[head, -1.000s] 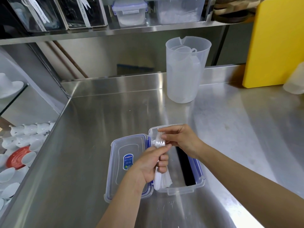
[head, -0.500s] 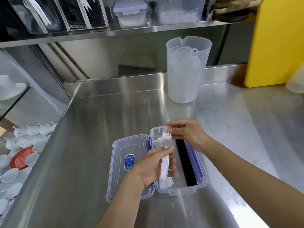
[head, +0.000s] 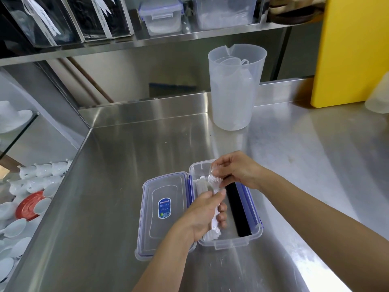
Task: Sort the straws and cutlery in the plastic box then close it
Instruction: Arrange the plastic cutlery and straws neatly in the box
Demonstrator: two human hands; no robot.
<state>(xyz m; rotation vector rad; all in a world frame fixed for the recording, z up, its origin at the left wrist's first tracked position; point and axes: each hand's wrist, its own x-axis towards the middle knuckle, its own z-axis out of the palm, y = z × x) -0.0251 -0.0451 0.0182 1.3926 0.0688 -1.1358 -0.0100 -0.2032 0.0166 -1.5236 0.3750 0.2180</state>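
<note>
I see the clear rectangular plastic box with blue seals [head: 229,242] lying open near the front edge of the stainless steel counter [head: 126,165], its flat clear lid with a blue label [head: 164,209] resting on the counter just left of it. My left hand [head: 202,216] is closed around the handles of a bundle of clear plastic cutlery in wrappers [head: 215,199] above the box's left side. My right hand [head: 237,171] pinches the bundle's far end between thumb and fingertips. A black strip – probably the straws [head: 239,211] – lies along the box's right side. A translucent plastic jug [head: 233,91] stands at the counter's back edge.
</note>
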